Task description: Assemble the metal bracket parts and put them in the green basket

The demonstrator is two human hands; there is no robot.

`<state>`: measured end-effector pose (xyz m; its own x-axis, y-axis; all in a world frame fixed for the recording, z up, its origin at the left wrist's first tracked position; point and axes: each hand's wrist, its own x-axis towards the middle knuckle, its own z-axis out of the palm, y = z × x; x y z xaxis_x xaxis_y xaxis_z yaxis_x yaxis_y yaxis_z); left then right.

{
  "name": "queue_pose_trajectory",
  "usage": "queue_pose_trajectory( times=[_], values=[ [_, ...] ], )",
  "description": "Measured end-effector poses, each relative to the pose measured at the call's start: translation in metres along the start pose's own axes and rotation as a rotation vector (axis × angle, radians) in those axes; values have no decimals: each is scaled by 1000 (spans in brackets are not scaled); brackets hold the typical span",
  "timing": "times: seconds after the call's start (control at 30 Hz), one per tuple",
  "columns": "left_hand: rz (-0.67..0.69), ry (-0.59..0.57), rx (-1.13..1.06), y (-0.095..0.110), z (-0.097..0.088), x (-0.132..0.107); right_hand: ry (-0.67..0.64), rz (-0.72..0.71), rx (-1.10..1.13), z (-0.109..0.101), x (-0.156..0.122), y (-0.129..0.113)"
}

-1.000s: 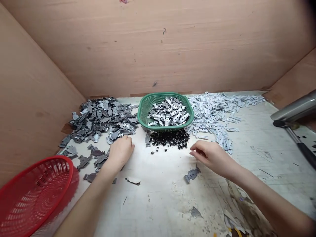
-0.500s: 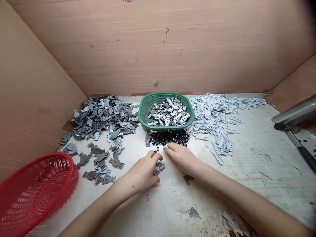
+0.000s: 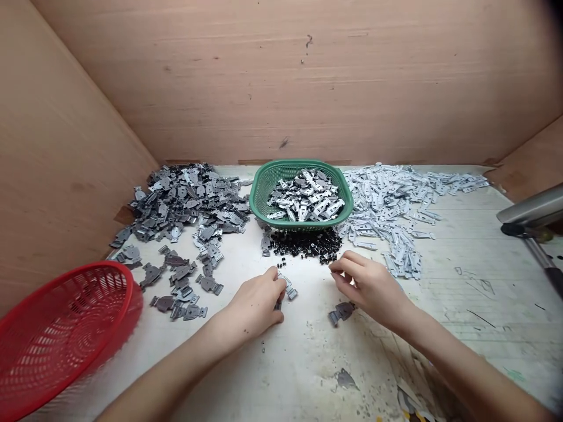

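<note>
My left hand [image 3: 257, 302] rests low over the bench with its fingers curled round a grey metal plate [image 3: 278, 305], mostly hidden under them. A lighter metal piece [image 3: 290, 288] sticks out just beyond those fingertips. My right hand [image 3: 372, 284] has thumb and fingers pinched together; whatever is between them is too small to make out. Below that hand lies a loose grey plate [image 3: 341, 313]. Ahead of both hands is a heap of tiny black parts [image 3: 308, 243], with a few strays [image 3: 281, 264] near my left fingertips.
Behind the black parts stands a green basket [image 3: 301, 224] of assembled-looking metal pieces. Grey plates [image 3: 185, 199] are heaped at left, white metal strips [image 3: 382, 193] at right. A red basket [image 3: 127, 281] sits front left. A metal tube [image 3: 536, 205] juts in at right. Wooden walls enclose the bench.
My right hand has moved right, away from the left hand and the black parts, uncovering the loose grey plate. The left hand's fingers have closed further over the metal pieces.
</note>
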<state>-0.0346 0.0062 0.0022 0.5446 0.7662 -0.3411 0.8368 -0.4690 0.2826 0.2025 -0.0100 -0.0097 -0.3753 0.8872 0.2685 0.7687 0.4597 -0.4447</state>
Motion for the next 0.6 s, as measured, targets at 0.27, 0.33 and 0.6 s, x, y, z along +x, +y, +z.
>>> queue_pose_trajectory(
  times=[0.27,0.33,0.6],
  values=[
    [46,37,-219,13,-12,-9,163,139,353,-3,-19,3],
    [84,87,-466,18,-14,-9,175,186,416,-5,-22,1],
    [-166,47,-1318,36,9,7,253,-16,349,-7,-28,-29]
  ],
)
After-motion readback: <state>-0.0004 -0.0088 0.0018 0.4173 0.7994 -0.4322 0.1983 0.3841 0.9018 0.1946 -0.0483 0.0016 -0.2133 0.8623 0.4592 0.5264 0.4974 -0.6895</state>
